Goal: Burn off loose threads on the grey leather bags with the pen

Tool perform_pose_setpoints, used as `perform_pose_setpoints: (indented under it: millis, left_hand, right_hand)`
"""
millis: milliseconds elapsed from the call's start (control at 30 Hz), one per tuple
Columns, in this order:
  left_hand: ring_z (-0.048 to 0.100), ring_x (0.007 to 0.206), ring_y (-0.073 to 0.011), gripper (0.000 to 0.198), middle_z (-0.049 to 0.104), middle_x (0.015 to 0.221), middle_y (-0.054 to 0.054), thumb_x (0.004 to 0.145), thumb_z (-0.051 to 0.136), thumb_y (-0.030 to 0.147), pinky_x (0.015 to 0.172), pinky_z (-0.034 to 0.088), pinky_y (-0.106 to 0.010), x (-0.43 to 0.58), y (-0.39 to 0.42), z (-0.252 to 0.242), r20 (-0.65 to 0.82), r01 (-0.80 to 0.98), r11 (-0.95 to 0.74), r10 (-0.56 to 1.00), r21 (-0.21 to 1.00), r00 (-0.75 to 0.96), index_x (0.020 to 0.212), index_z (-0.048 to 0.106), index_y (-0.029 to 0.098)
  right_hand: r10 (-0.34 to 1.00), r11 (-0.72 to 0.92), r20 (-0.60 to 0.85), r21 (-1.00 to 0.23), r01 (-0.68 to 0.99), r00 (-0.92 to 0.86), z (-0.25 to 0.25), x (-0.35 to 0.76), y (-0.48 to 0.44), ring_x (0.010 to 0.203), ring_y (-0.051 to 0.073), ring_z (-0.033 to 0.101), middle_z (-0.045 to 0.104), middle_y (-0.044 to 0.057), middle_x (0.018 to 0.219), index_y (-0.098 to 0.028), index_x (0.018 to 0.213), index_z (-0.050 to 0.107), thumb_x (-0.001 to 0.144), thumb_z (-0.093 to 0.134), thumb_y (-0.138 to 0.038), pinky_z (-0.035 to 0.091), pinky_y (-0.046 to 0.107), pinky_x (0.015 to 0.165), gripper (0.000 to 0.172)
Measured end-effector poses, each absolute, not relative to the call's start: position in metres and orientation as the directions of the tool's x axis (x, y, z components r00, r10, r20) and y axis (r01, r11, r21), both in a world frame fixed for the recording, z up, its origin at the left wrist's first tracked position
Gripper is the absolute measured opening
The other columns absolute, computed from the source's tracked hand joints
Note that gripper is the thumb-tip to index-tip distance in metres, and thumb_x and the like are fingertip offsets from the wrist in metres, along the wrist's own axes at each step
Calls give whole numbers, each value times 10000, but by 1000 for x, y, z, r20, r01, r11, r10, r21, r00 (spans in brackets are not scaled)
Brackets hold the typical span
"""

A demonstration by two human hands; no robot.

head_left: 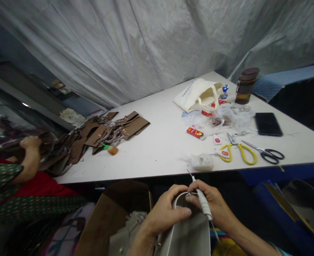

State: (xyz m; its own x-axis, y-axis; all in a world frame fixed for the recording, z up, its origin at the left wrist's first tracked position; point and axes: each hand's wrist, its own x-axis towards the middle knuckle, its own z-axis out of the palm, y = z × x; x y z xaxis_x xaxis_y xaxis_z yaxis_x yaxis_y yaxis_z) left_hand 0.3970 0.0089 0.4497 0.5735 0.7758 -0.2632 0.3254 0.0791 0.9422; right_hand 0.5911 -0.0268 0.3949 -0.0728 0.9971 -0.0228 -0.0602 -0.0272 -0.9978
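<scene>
Head view. At the lower centre of the frame, the left hand (163, 213) grips the curved top edge of a pale grey bag piece (190, 236), thumb pressed on its face and fingers curled over the rim, apparently to hold the piece steady. The right hand (215, 206) pinches a slim white pen-like tool (202, 201) between thumb and forefinger; its thin tip points up past the rim, and a cord trails from its lower end. The tool crosses the edge of the piece where both hands meet, so the grip of one hand seems to brace the work of the other.

Just beyond the hands runs the near edge of a white table (159, 156). Near that edge lie a white lump of wadding (202, 161), yellow-handled scissors (239, 151) and black-handled scissors (269, 153), all within reach. Further back lie a small red box (195, 133), a cloth tote bag (199, 94), crumpled clear plastic (231, 117), a black phone (268, 123) and a brown tumbler (246, 85).

At the centre left of the table, a heap of brown leather pieces (103, 133) spreads out. At the far left, another person's hand (30, 143) rests on that heap. A cardboard box (111, 217) stands open at the lower left, below the table edge.
</scene>
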Motion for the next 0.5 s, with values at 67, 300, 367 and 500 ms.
perform_pose_setpoints:
  millis: [67,300,367,500]
  left_hand:
    - [659,1086,-287,439,725,1127,-74,722,772,154,977,479,-379,407,7,444,-254,415,53,857,908,448,1158,754,201]
    - [706,945,-275,278,802,995,-99,756,798,245,862,521,-351,417,13,422,-283,273,214,927,938,247,1019,819,158]
    - [713,948,-276,288,814,1014,-104,758,810,256,866,524,-348,415,14,416,-296,217,247,927,944,231,1030,826,162]
    - [696,798,-231,259,799,859,-90,726,867,343,749,517,-299,396,23,407,-304,119,285,933,951,193,884,827,142]
  right_hand:
    - [997,-43,-38,-996,-74,-61,393,591,-25,623,125,492,572,-43,676,-194,846,676,853,728,-351,390,230,579,166]
    - [998,21,26,-996,-83,-59,386,596,-19,712,153,604,666,-7,798,-209,964,705,969,647,-426,485,238,647,224]
    - [994,84,88,-994,-74,-63,384,597,-20,784,172,673,721,19,898,-226,1062,708,1021,583,-421,535,246,700,235]
    - [982,188,188,-982,2,21,378,610,-22,986,205,745,776,38,1084,-297,1292,667,1064,527,-386,595,283,879,283]
